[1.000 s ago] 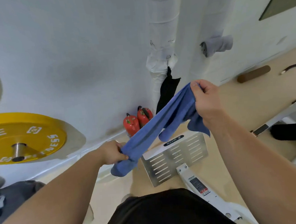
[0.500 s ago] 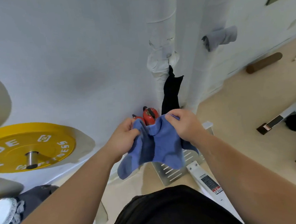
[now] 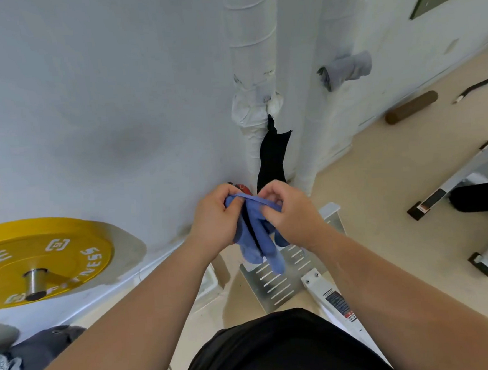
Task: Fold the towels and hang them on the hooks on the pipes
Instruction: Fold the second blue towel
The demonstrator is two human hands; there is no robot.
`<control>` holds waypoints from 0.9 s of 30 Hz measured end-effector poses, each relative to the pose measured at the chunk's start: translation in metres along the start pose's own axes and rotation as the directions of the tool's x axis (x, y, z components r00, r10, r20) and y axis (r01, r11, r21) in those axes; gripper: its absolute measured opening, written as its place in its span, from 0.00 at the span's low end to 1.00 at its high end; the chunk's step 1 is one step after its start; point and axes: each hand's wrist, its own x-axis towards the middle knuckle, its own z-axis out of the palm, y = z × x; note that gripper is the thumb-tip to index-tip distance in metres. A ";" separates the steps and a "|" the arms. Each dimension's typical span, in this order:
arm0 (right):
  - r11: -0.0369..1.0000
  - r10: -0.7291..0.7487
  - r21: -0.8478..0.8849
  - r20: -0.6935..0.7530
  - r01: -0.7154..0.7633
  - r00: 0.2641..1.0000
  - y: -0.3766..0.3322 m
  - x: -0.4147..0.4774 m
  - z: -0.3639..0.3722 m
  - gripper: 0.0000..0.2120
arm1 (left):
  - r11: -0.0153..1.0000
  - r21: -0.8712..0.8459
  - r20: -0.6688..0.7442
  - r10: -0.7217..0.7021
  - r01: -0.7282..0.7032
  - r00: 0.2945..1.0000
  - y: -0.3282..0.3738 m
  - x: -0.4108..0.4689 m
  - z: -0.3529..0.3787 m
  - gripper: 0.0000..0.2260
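Note:
A blue towel [image 3: 256,236] hangs folded between my two hands at the centre of the view. My left hand [image 3: 215,218] grips its upper left edge and my right hand [image 3: 292,213] pinches the upper right edge, the two hands nearly touching. Straight ahead rise white wrapped pipes [image 3: 251,39]. A black towel [image 3: 272,156] hangs from the left pipe, just beyond my hands. A grey towel [image 3: 345,68] hangs from the right pipe [image 3: 311,50]. The hooks themselves are hidden by the towels.
A yellow weight plate [image 3: 45,256] on a bar sticks out at the left. A red fire extinguisher [image 3: 243,188] peeks out behind my left hand. A perforated metal plate [image 3: 275,281] and white machine frame [image 3: 334,300] lie on the floor below. Bench legs [image 3: 450,182] stand at the right.
My hands have come together from a wide stretch, doubling the blue towel over into a narrow hanging bundle. The view has tilted slightly.

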 end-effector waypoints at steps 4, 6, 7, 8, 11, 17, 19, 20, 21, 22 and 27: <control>0.952 0.086 -0.293 -0.014 -0.086 0.996 0.013 -0.003 -0.018 0.05 | 0.998 -0.030 -0.041 -0.052 0.050 0.998 0.001 0.007 -0.011 0.08; 0.950 0.107 -0.297 0.008 -0.100 0.994 0.016 -0.006 -0.025 0.09 | 0.997 -0.036 -0.059 -0.073 0.071 0.996 -0.002 0.010 -0.017 0.08; 0.953 0.105 -0.287 0.011 -0.098 0.994 0.018 -0.008 -0.027 0.09 | 0.995 -0.034 -0.069 -0.095 0.093 0.993 -0.002 0.011 -0.019 0.08; 0.957 0.098 -0.276 0.011 -0.091 0.995 0.018 -0.009 -0.029 0.09 | 0.993 -0.035 -0.088 -0.118 0.116 0.989 -0.003 0.011 -0.021 0.08; 0.984 0.085 -0.162 0.047 -0.076 0.995 0.015 -0.010 -0.034 0.08 | 0.979 -0.081 -0.176 -0.199 0.188 0.964 -0.006 0.016 -0.025 0.08; 0.968 0.063 0.242 0.023 -0.067 0.998 -0.010 -0.016 -0.034 0.12 | 0.958 0.016 0.048 -0.286 0.286 0.957 -0.009 0.014 -0.022 0.13; 0.974 0.061 0.217 0.020 -0.063 0.998 -0.016 -0.018 -0.029 0.13 | 0.971 0.017 0.151 -0.239 0.239 0.959 -0.001 0.008 -0.017 0.23; 0.971 0.071 0.228 0.033 -0.077 0.997 -0.017 -0.019 -0.025 0.14 | 0.976 -0.008 0.185 -0.211 0.216 0.960 0.003 0.005 -0.014 0.25; 0.961 0.085 0.257 0.057 -0.097 0.995 -0.018 -0.019 -0.022 0.15 | 0.977 -0.040 0.215 -0.198 0.211 0.956 0.007 0.003 -0.012 0.26; 0.945 0.100 0.302 0.086 -0.121 0.991 -0.018 -0.020 -0.019 0.15 | 0.975 -0.070 0.238 -0.187 0.209 0.953 0.011 0.001 -0.008 0.25; 0.897 0.056 0.424 0.166 -0.123 0.985 -0.019 -0.021 -0.016 0.20 | 0.938 -0.265 0.150 -0.189 0.224 0.970 0.018 -0.007 -0.004 0.21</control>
